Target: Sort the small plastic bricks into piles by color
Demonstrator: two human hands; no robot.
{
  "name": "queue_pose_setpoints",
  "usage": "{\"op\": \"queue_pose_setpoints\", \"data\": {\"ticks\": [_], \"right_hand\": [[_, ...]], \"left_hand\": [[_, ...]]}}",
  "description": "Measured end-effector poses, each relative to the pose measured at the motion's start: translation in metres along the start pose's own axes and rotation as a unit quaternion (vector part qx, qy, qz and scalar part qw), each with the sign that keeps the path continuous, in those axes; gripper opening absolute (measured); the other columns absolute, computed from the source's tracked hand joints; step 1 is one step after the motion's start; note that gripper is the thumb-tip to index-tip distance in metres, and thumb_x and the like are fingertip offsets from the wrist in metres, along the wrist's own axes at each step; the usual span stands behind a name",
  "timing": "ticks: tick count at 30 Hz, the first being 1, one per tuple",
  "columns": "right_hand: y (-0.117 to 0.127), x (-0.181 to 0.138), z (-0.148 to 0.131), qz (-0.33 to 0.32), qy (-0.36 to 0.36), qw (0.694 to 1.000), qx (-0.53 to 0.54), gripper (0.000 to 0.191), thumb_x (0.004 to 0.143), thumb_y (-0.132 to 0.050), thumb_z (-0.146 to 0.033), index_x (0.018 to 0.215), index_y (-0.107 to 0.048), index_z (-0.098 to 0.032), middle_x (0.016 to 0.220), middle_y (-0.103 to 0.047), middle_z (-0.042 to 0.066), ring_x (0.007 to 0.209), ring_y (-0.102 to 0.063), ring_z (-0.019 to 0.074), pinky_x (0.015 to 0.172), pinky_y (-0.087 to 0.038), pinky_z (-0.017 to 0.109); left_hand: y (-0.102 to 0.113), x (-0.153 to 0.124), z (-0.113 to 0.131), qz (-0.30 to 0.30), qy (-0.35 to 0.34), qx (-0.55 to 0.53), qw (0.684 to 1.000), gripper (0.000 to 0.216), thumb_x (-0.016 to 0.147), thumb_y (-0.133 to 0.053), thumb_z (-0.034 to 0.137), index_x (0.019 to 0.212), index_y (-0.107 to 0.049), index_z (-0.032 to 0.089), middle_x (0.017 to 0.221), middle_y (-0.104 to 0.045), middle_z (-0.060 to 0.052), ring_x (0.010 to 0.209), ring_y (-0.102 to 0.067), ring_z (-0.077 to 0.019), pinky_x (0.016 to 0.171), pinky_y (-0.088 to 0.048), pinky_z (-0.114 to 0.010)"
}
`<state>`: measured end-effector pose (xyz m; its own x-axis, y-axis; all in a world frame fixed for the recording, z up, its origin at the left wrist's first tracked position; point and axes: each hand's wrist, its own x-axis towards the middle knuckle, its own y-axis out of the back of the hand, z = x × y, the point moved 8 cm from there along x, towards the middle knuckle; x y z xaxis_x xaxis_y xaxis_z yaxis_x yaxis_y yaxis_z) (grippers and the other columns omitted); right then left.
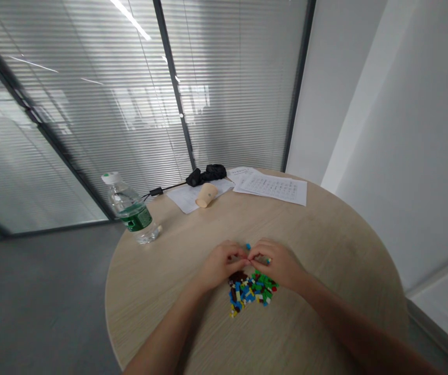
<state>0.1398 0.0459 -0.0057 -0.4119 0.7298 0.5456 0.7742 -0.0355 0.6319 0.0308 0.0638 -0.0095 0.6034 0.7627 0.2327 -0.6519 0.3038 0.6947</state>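
Note:
My left hand [223, 264] and my right hand [275, 262] meet fingertip to fingertip just beyond a pile of small building bricks [250, 290]. Both hands are closed in a pinch. Whatever lies between the fingertips is too small and hidden to make out. The pile holds blue, green, brown, yellow, white and red pieces, lying loose on the table. A single blue brick [248, 246] sits behind the touching fingers. Near my right palm a few tiny pieces [269, 260] show, partly covered by the fingers.
The round wooden table [161, 291] carries a clear water bottle [130, 208] with a green label at its left edge. Towards the back are a paper cup [206, 195] on its side, a black folded umbrella-like bundle [208, 174] and printed sheets [273, 187]. A white wall [415, 156] rises at right.

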Motion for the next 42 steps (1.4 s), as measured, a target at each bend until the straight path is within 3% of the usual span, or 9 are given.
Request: {"op": "queue_pose_setpoints", "data": {"ticks": [8,13,16,25,30,35,42], "right_hand": [[0.002,0.001,-0.004,-0.003,-0.015,1.0,0.01,0.01,0.083,-0.058,-0.02,0.075,-0.064,-0.021,0.076,-0.068,0.003,0.075,-0.061,0.0147,0.071,-0.046,0.026],[0.01,0.0,0.001,0.024,-0.039,0.999,-0.01,0.01,0.082,-0.056,-0.018,0.081,-0.065,-0.02,0.079,-0.068,0.004,0.076,-0.06,0.0152,0.071,-0.046,0.026],[0.013,-0.001,0.006,0.037,-0.054,0.998,-0.013,0.01,0.081,-0.056,-0.017,0.081,-0.066,-0.019,0.078,-0.068,0.004,0.075,-0.06,0.0151,0.07,-0.046,0.026],[0.02,-0.002,0.017,0.036,-0.078,0.995,-0.045,0.013,0.081,-0.054,-0.017,0.081,-0.066,-0.019,0.079,-0.068,0.005,0.075,-0.06,0.0155,0.071,-0.047,0.027],[0.017,-0.003,0.028,-0.001,-0.129,0.99,-0.053,0.013,0.08,-0.054,-0.017,0.083,-0.067,-0.018,0.08,-0.068,0.004,0.071,-0.059,0.0142,0.068,-0.045,0.025],[0.015,-0.005,0.035,-0.055,-0.132,0.987,-0.072,0.014,0.078,-0.054,-0.016,0.08,-0.067,-0.019,0.077,-0.067,0.003,0.07,-0.058,0.0139,0.065,-0.043,0.024],[0.015,-0.011,0.045,-0.137,-0.148,0.972,-0.119,0.013,0.069,-0.058,-0.013,0.074,-0.069,-0.018,0.081,-0.067,0.005,0.079,-0.059,0.0172,0.074,-0.042,0.027]], "left_hand": [[0.005,0.0,-0.007,-0.002,0.029,0.034,0.999,0.009,0.08,-0.062,0.024,0.074,-0.067,0.019,0.077,-0.065,-0.001,0.08,-0.056,-0.0144,0.077,-0.041,-0.025],[0.042,-0.007,-0.026,0.046,0.085,0.206,0.974,0.008,0.079,-0.062,0.022,0.076,-0.068,0.02,0.081,-0.065,-0.003,0.085,-0.055,-0.0178,0.076,-0.04,-0.027],[0.061,-0.014,-0.039,0.068,0.124,0.255,0.957,0.009,0.079,-0.061,0.023,0.076,-0.069,0.02,0.084,-0.065,-0.004,0.087,-0.055,-0.0192,0.076,-0.041,-0.028],[0.063,-0.02,-0.049,0.032,0.19,0.288,0.938,0.012,0.077,-0.058,0.022,0.078,-0.07,0.021,0.083,-0.066,-0.004,0.086,-0.057,-0.0202,0.072,-0.041,-0.028],[0.063,-0.02,-0.048,0.024,0.196,0.286,0.938,0.014,0.077,-0.057,0.021,0.079,-0.071,0.022,0.086,-0.067,-0.005,0.087,-0.057,-0.0206,0.073,-0.041,-0.028],[0.063,-0.02,-0.048,0.015,0.203,0.282,0.937,0.015,0.077,-0.057,0.021,0.078,-0.072,0.023,0.087,-0.067,-0.005,0.088,-0.057,-0.0198,0.075,-0.04,-0.027],[0.062,-0.021,-0.051,-0.005,0.204,0.296,0.933,0.018,0.078,-0.056,0.024,0.08,-0.073,0.024,0.088,-0.067,-0.005,0.087,-0.057,-0.0208,0.073,-0.04,-0.028]]}}
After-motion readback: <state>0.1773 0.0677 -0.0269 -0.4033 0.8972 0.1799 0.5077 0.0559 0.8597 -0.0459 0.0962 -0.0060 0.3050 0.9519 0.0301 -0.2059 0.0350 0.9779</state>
